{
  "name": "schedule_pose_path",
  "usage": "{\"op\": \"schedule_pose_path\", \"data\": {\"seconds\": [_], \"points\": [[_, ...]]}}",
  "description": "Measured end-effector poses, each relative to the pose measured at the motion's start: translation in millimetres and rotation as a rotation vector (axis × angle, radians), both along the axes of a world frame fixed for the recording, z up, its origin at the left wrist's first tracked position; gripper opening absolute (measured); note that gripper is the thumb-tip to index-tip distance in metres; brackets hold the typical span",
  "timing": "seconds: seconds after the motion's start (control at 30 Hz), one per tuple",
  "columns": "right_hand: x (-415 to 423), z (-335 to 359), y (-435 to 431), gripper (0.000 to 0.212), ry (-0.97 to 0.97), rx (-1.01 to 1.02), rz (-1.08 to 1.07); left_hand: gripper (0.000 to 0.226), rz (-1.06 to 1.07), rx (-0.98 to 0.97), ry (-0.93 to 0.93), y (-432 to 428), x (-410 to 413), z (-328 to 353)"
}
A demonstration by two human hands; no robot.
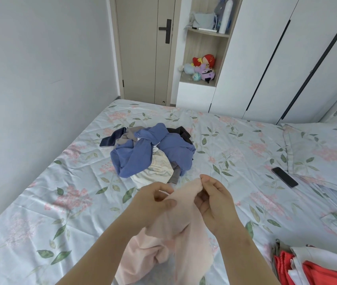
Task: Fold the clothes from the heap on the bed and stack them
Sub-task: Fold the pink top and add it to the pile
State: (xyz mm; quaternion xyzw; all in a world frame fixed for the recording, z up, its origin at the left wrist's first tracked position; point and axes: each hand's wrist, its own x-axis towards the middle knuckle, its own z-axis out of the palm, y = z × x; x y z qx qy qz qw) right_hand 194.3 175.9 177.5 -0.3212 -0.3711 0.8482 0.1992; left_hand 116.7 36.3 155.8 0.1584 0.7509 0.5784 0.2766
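Both hands are raised over the near middle of the bed [40,202]. Left hand [155,200]: grip closed, thumb and fingers pinching an upper edge of the pink garment [181,233]. Right hand [212,204]: grip closed as well, fingertips pinching the top edge just beside. The garment hangs bunched and twisted, its lower part trailing toward the sheet. The heap [153,151] lies beyond the hands at mid-bed, with a blue piece on top. The stack [317,268] is at near right, and a phone [285,177] lies at right by the pillow [320,149]. Risks, as judged: thin cloth may slip from so narrow a pinch. The twist, if not shaken out, gets folded in. Pinched points may not be matching corners, giving a crooked fold.
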Motion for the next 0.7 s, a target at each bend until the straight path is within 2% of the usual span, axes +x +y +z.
{"op": "schedule_pose_path", "data": {"seconds": [0.13, 0.27, 0.33, 0.4, 0.47, 0.57, 0.63, 0.7], "points": [[4.6, -8.6, -7.8, 0.021, -0.106, 0.236, 0.204, 0.005, 0.214, 0.261, -0.308, 1.9, -9.1, 3.2], [8.2, -16.8, -25.0, 0.028, -0.235, 0.522, 0.495, 0.007, 0.274, 0.367, -0.418, 5.6, -13.1, 6.8], [9.0, -16.4, -28.9, 0.02, -0.261, 0.586, 0.508, 0.009, 0.286, 0.374, -0.402, 3.6, -13.6, 8.4], [8.1, -13.6, -27.8, 0.019, -0.258, 0.6, 0.434, 0.011, 0.319, 0.318, -0.333, -0.6, -16.4, 10.3], [5.5, -10.6, -24.3, 0.017, -0.209, 0.51, 0.385, 0.012, 0.34, 0.248, -0.269, -4.5, -18.9, 9.8], [4.5, -5.2, -23.9, 0.013, -0.143, 0.305, 0.429, 0.013, 0.361, 0.211, -0.236, -6.4, -17.9, 7.2], [2.7, -3.6, -23.9, 0.01, -0.219, 0.36, 0.437, 0.012, 0.333, 0.173, -0.183, -5.1, -15.5, 7.2], [-0.8, -1.9, -20.9, 0.022, -0.225, 0.419, 0.349, 0.01, 0.281, 0.113, -0.093, -4.4, -12.9, 7.0]]}}
